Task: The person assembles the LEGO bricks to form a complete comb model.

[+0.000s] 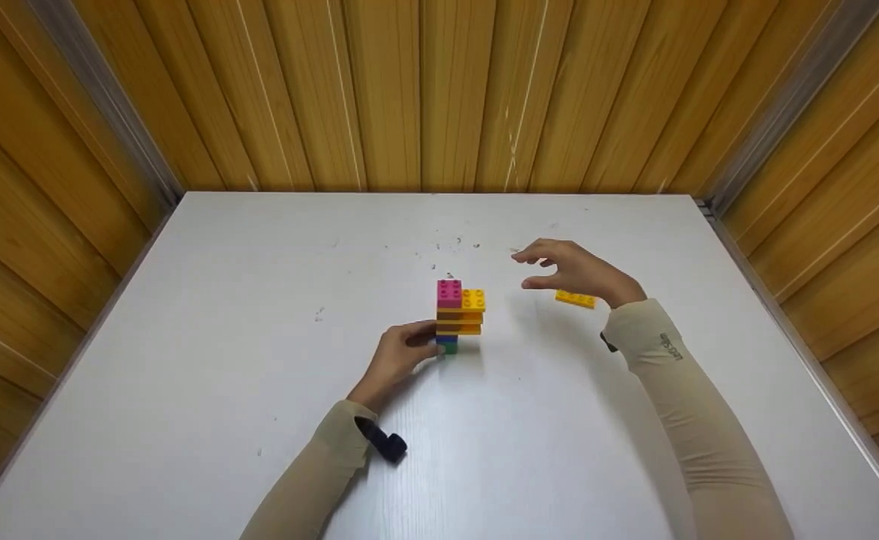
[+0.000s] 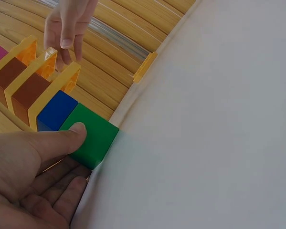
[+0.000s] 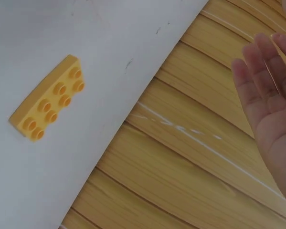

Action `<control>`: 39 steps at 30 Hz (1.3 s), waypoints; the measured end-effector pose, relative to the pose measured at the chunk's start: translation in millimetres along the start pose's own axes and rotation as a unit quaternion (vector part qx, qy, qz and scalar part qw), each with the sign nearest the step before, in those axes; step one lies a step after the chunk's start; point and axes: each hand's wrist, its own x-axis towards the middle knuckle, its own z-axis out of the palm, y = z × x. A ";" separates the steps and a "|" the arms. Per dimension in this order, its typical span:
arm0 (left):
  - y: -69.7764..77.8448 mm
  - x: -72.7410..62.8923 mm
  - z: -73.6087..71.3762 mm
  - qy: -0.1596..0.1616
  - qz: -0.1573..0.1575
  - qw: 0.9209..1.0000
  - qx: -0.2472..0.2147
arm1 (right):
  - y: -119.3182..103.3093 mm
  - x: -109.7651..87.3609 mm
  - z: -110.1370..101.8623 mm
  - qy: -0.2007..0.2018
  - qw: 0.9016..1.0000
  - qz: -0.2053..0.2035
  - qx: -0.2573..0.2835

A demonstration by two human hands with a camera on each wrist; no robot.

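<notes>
A tower of toy building bricks stands upright near the table's middle. At its base is a green brick (image 2: 96, 138), then a blue brick (image 2: 58, 110); above them yellow plates (image 1: 474, 300) alternate with brown bricks (image 2: 30, 91) and jut out to the right. A pink brick (image 1: 449, 293) tops the stack. My left hand (image 1: 396, 355) grips the base from the left, thumb on the green brick's face. Held in the air right of the tower, my right hand (image 1: 576, 268) has relaxed, parted fingers with nothing between them. Partly behind it lies a loose yellow plate (image 1: 576, 300) with studs up.
The white table (image 1: 207, 300) carries small dark marks beyond the tower. Wood-patterned panels (image 1: 394, 97) wall the back and both sides, with grey metal strips (image 1: 102, 90) at the corners. Each wrist wears a black strap (image 1: 382, 440).
</notes>
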 end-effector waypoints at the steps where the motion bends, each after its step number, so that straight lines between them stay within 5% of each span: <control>1: -0.1 0.0 0.0 0.000 -0.003 1.000 0.001 | 3.6 -1.3 -0.1 0.000 1.000 0.007 -0.002; 11: -1.1 0.5 0.1 -0.002 -0.011 1.000 0.002 | 36.5 -11.8 -0.6 -0.008 0.995 0.097 -0.002; 39: -1.0 -0.5 0.0 -0.001 0.010 1.000 -0.009 | 78.8 -32.9 3.8 -0.036 0.985 0.164 -0.031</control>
